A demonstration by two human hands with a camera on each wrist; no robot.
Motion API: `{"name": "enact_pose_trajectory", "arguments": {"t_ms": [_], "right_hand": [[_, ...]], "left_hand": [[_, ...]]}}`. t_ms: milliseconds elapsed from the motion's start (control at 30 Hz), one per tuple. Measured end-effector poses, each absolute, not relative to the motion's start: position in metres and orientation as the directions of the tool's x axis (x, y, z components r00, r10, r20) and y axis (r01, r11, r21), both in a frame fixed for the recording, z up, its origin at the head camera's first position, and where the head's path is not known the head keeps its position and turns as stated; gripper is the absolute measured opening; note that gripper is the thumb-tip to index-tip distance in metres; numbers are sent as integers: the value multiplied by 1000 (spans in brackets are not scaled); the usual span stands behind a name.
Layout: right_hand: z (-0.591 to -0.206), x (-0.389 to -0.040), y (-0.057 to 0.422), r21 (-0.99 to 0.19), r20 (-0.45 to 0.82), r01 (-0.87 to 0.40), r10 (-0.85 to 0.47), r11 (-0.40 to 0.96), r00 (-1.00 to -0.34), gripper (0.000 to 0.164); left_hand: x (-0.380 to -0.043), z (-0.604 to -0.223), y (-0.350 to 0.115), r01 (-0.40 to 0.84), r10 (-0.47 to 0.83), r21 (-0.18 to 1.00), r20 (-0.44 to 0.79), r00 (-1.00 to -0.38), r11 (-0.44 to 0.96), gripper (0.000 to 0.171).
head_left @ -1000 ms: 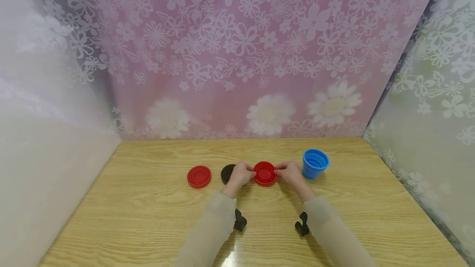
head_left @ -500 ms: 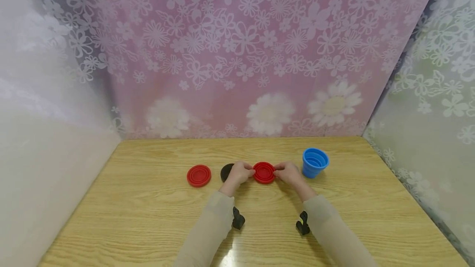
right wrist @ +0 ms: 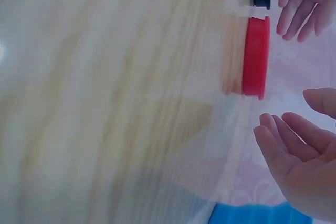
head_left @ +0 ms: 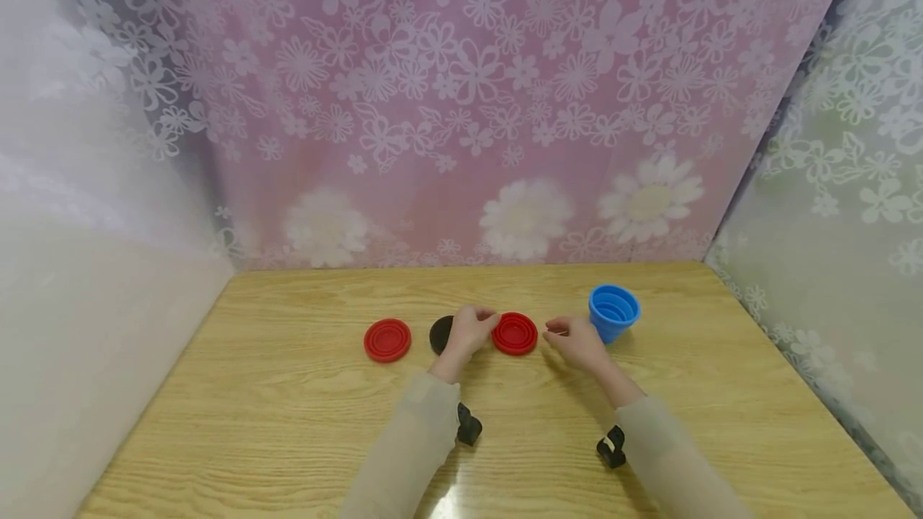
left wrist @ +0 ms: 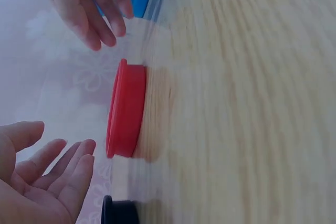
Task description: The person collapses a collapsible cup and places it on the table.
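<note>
A flattened red collapsible cup (head_left: 514, 334) lies on the table between my two hands. Just left of it is my left hand (head_left: 469, 335), fingers loosely bent and apart from the cup, as the left wrist view (left wrist: 47, 177) shows. My right hand (head_left: 579, 343) is off the cup's right side, its relaxed fingers holding nothing. Close behind the right hand stands an expanded blue collapsible cup (head_left: 613, 315), partly covered by that hand in the head view. Under the left hand's far side sits a flat black round piece (head_left: 440, 335), partly hidden.
Another flattened red collapsible cup (head_left: 387, 340) lies farther left on the wooden table (head_left: 288, 423). A flowered pink curtain (head_left: 433, 142) rises behind the table's back edge, with pale sheets at both sides.
Both hands have let go of the middle red cup. The right hand has moved right, toward the blue cup, while the left has lifted slightly and stays close by.
</note>
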State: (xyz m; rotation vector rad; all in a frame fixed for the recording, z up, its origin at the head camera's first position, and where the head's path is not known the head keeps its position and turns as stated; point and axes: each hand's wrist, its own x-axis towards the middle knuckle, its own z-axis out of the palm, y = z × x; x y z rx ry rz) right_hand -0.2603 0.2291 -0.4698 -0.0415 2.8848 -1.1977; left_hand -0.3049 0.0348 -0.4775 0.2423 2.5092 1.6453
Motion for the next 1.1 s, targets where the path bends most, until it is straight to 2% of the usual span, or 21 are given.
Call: {"name": "enact_pose_trajectory", "arguments": {"t_ms": [100, 267, 467, 700, 900, 1100], "right_hand": [[-468, -251, 236, -713, 15, -30, -27, 700, -1000, 28], [-466, -239, 248, -709, 60, -66, -34, 702, -998, 25], [-463, -226, 266, -711, 85, -93, -46, 697, -995, 26], [-458, -209, 291, -686, 22, -21, -8, 727, -1000, 29], [-457, -206, 316, -679, 50, -10, 33, 734, -998, 33], [-457, -205, 334, -716, 22, 76, 131, 694, -991, 48]], "left_hand": [[-303, -479, 41, 89, 218, 926, 7, -976, 367, 21], [-300, -478, 53, 71, 242, 938, -13, -970, 338, 22], [-297, -481, 69, 109, 273, 930, 10, -962, 350, 19], [-291, -480, 88, 125, 337, 945, 17, -941, 301, 23], [-284, -474, 107, 132, 388, 958, 23, -921, 255, 34], [-278, -469, 125, 103, 388, 961, -5, -922, 257, 43]]}}
